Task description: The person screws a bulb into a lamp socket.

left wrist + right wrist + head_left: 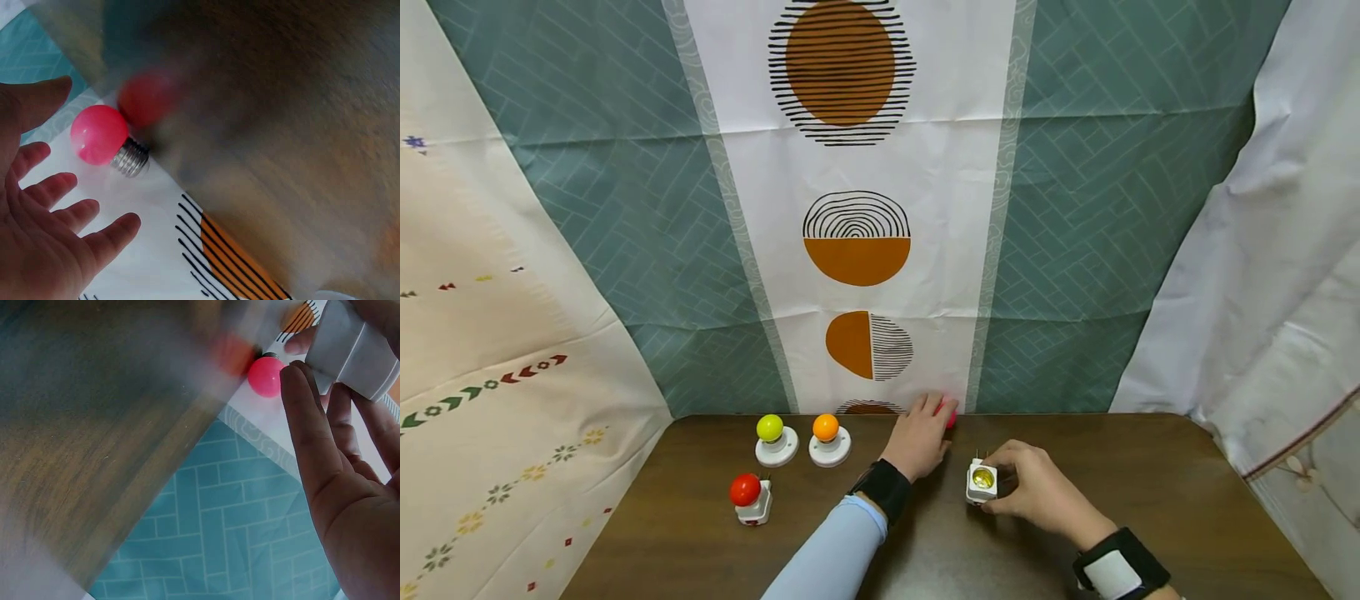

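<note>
A pink light bulb [99,134] with a silver screw base lies at the table's back edge, its reflection showing in the tabletop. Beside it is my left hand [919,440], fingers apart and loosely bent, which covers most of the bulb in the head view. My right hand [1037,490] holds a white plug-in bulb socket [982,483] between thumb and fingers. The socket's gold-coloured opening faces up, and thin prongs stick out at its far side. In the right wrist view the same socket [353,347] appears as a pale block between the fingers.
Left of my hands, a yellow-green bulb [770,428] and an orange bulb [825,427] sit in round white bases. Closer to me, a red bulb [746,490] sits in a white plug-in socket [756,505]. A patterned cloth [1067,333] hangs behind the brown table [1150,500].
</note>
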`<state>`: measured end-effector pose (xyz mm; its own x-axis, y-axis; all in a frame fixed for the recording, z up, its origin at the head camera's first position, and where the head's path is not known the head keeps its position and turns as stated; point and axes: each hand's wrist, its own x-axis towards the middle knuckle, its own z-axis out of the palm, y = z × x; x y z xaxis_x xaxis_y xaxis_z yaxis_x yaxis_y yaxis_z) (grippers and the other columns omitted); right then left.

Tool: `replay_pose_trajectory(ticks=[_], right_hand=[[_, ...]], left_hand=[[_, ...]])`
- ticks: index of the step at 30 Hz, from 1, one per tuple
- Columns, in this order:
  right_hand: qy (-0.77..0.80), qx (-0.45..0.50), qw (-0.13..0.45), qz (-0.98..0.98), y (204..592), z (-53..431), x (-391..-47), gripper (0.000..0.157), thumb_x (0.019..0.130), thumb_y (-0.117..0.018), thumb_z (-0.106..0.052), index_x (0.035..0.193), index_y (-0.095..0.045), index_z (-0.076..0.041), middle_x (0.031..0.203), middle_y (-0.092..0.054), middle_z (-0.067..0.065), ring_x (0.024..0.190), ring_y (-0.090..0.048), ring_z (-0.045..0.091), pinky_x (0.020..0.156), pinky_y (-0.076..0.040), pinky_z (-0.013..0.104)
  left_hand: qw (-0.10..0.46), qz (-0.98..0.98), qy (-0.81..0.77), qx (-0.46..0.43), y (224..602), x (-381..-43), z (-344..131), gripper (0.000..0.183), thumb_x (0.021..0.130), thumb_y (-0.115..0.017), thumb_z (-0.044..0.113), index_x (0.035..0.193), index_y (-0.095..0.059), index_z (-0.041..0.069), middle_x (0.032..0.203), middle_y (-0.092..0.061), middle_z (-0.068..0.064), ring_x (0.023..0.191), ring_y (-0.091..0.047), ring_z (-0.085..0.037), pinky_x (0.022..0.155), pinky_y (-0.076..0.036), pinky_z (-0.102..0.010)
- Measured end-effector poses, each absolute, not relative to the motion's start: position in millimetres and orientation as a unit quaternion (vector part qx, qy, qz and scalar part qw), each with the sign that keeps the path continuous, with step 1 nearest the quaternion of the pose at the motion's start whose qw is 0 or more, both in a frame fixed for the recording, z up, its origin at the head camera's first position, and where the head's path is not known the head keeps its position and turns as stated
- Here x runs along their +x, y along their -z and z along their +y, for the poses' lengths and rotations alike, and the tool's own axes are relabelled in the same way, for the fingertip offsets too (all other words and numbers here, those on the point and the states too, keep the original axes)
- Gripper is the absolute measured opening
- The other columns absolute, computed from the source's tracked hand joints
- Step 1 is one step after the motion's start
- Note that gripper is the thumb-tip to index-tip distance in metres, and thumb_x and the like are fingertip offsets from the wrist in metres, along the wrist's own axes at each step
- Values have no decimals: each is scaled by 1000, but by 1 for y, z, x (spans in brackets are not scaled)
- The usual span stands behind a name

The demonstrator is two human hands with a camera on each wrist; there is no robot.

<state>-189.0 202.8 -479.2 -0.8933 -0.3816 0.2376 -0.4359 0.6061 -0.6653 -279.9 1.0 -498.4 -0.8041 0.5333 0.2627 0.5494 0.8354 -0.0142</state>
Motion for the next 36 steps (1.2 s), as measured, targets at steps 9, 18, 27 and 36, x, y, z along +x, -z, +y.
replay_pose_trajectory(ticks=[9,18,27,36], right_hand=[[-380,230,39,-895,476,200,-188,41,61,-86,-25,96,-67,-19,92,-55,-9,82,-55,5,69,-50,26],[-394,218,35,-892,475,197,-188,42,59,-86,-19,96,-67,-18,94,-55,-7,83,-55,6,67,-50,25],[-448,225,4,-865,476,192,-186,43,61,-85,-14,99,-67,-13,98,-52,1,84,-59,12,65,-51,25],[-463,231,7,-856,475,189,-186,44,61,-85,-11,101,-66,-13,97,-53,1,85,-59,14,67,-52,29]], left_hand=[[128,-952,2,-277,504,-281,-4,60,81,-70,33,134,-45,22,133,-44,-4,124,-38,-27,87,-44,-47],[121,-957,6,-262,509,-277,-15,41,81,-70,19,118,-54,16,109,-54,-3,99,-53,-21,70,-49,-34],[85,-966,18,-244,509,-268,-38,39,74,-76,29,106,-57,15,89,-57,0,77,-55,-17,64,-48,-32],[78,-968,127,-201,481,-245,-64,51,74,-77,25,118,-55,13,102,-56,-4,83,-54,-15,76,-48,-29]])
